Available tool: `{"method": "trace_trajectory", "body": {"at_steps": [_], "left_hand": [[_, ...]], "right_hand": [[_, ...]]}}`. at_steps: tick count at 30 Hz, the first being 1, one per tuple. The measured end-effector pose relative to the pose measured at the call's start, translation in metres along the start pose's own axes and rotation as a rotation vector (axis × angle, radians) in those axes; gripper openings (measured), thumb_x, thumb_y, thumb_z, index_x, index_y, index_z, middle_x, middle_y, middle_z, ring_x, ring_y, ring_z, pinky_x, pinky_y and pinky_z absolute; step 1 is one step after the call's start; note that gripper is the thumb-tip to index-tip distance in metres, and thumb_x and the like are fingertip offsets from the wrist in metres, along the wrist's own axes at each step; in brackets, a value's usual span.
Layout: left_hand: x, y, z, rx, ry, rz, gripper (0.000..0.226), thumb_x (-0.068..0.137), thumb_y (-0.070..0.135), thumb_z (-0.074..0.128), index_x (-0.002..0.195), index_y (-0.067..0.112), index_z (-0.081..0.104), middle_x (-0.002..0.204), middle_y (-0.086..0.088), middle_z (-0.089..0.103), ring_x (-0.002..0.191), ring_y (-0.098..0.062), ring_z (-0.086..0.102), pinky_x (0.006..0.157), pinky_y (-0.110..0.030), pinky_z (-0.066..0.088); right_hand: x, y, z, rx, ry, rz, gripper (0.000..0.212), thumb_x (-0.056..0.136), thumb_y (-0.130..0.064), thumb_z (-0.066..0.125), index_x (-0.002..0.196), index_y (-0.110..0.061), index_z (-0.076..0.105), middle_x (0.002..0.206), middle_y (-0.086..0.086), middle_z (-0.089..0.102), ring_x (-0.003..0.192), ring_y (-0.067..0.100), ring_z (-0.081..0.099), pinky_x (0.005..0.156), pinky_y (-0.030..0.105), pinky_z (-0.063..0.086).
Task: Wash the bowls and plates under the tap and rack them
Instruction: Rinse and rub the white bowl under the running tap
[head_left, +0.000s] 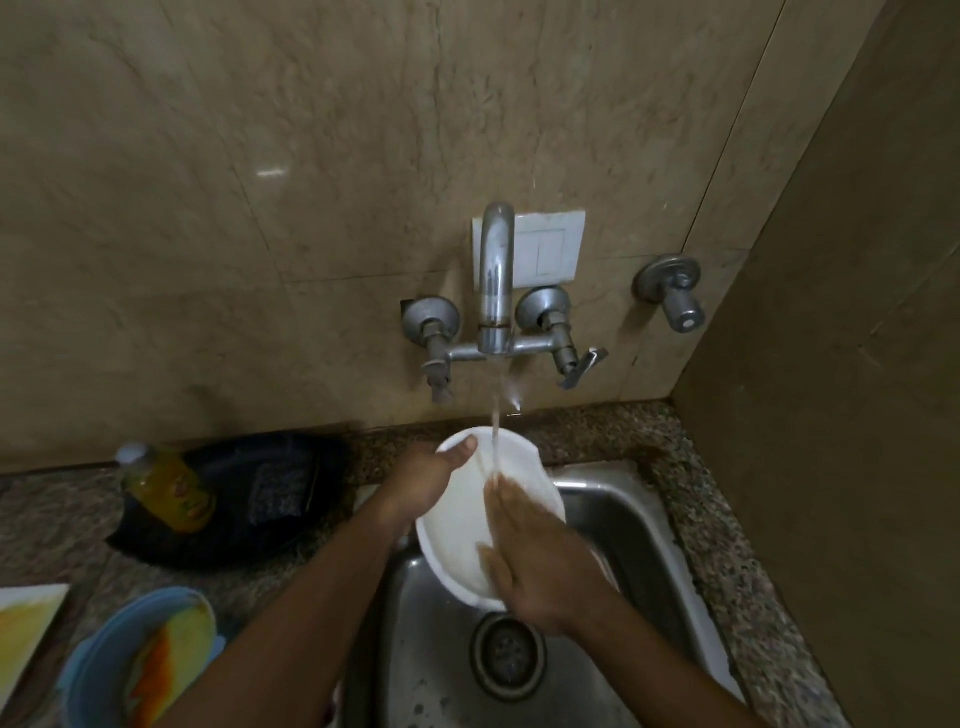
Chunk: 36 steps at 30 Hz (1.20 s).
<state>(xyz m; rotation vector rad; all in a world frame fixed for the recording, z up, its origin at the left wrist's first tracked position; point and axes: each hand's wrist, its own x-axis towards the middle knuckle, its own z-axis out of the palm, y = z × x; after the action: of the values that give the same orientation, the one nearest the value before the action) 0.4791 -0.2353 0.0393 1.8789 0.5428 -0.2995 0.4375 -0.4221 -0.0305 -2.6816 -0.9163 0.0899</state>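
A white plate (467, 525) is held tilted over the steel sink (623, 519), directly under the running tap (496, 280), so the stream strikes its face and drains toward the plughole. The left hand (423, 486) grips the rim, thumb hooked over the top edge to steady it; the right hand (540, 561) lies flat and open on the plate, seemingly rubbing it clean. A soap bottle (169, 486) stands within reach on the table (727, 545).

left hand (423, 480) gripping (thumb up), right hand (535, 558) flat
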Motion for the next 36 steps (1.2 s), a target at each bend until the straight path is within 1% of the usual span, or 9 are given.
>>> {"method": "trace_trajectory", "body": {"at_steps": [5,10,15,18,20,22,25,30,36], "left_hand": [[0.004,0.005,-0.008,0.138,0.02,0.0,0.046,0.089,0.056,0.059,0.098,0.013,0.074,0.099,-0.006,0.072,0.092,-0.023,0.067,0.089,-0.038,0.052],[0.006,-0.004,-0.03,0.329,-0.051,-0.001,0.049,0.088,0.053,0.062,0.111,0.011,0.071,0.111,-0.006,0.069,0.099,-0.022,0.065,0.093,-0.036,0.052],[0.007,-0.003,-0.027,0.391,0.052,0.073,0.035,0.093,0.038,0.061,0.104,0.007,0.071,0.107,-0.012,0.071,0.094,-0.024,0.065,0.079,-0.031,0.049],[0.009,-0.006,-0.032,0.353,0.12,0.093,0.03,0.093,0.032,0.062,0.104,0.005,0.072,0.103,-0.012,0.071,0.095,-0.027,0.066,0.084,-0.036,0.053],[0.009,-0.002,-0.029,0.385,0.134,0.106,0.03,0.094,0.031,0.06,0.103,0.005,0.07,0.101,-0.012,0.07,0.095,-0.028,0.066,0.083,-0.034,0.052],[0.007,0.007,-0.023,0.386,0.144,0.125,0.027,0.095,0.031,0.059,0.102,0.007,0.068,0.1,-0.011,0.068,0.095,-0.029,0.065,0.08,-0.03,0.049],[0.005,0.013,-0.021,0.363,0.186,0.184,0.017,0.095,0.029,0.06,0.089,0.014,0.065,0.093,-0.01,0.069,0.091,-0.029,0.065,0.076,-0.031,0.048],[0.002,0.015,-0.012,0.313,0.197,0.234,0.021,0.097,0.028,0.057,0.107,0.015,0.069,0.099,-0.004,0.069,0.094,-0.024,0.065,0.082,-0.031,0.05],[0.005,0.013,-0.011,0.266,0.2,0.309,0.023,0.097,0.029,0.057,0.113,0.02,0.07,0.102,-0.003,0.072,0.091,-0.021,0.065,0.084,-0.034,0.053]], "right_hand": [[0.01,0.005,0.001,-0.031,0.069,0.023,0.068,0.099,-0.045,0.034,0.156,-0.009,0.021,0.162,0.01,0.021,0.15,0.023,0.019,0.12,0.045,0.024],[-0.003,-0.008,-0.008,0.008,-0.071,-0.099,0.067,0.103,-0.051,0.02,0.158,-0.017,0.006,0.166,0.003,0.007,0.152,0.02,0.008,0.12,0.035,-0.008],[0.001,-0.004,0.006,0.0,0.023,-0.062,0.067,0.101,-0.045,0.032,0.156,-0.009,0.019,0.163,0.008,0.018,0.149,0.02,0.014,0.122,0.043,0.017],[-0.015,-0.006,0.009,0.08,-0.083,-0.115,0.069,0.102,-0.053,0.019,0.158,-0.016,0.007,0.165,0.001,0.005,0.152,0.015,0.005,0.124,0.036,0.01],[0.001,0.007,0.009,0.003,-0.001,-0.082,0.072,0.1,-0.057,0.012,0.158,-0.014,0.005,0.164,0.004,-0.001,0.152,0.018,-0.002,0.124,0.04,0.007],[0.008,0.009,0.01,-0.036,0.054,0.019,0.073,0.101,-0.051,0.023,0.157,-0.007,0.01,0.163,0.01,0.003,0.152,0.022,0.001,0.124,0.042,0.008],[-0.01,0.002,0.022,0.052,0.061,-0.085,0.068,0.1,-0.043,0.041,0.153,-0.003,0.027,0.161,0.014,0.021,0.15,0.026,0.018,0.12,0.044,0.023],[0.003,0.011,0.018,-0.047,0.126,0.028,0.075,0.099,-0.044,0.034,0.156,-0.001,0.009,0.163,0.016,0.004,0.152,0.028,0.005,0.123,0.04,0.007],[-0.011,0.013,0.018,-0.014,0.094,-0.042,0.073,0.094,-0.036,0.044,0.155,-0.003,0.021,0.163,0.012,0.015,0.152,0.024,0.01,0.121,0.045,0.021]]}}
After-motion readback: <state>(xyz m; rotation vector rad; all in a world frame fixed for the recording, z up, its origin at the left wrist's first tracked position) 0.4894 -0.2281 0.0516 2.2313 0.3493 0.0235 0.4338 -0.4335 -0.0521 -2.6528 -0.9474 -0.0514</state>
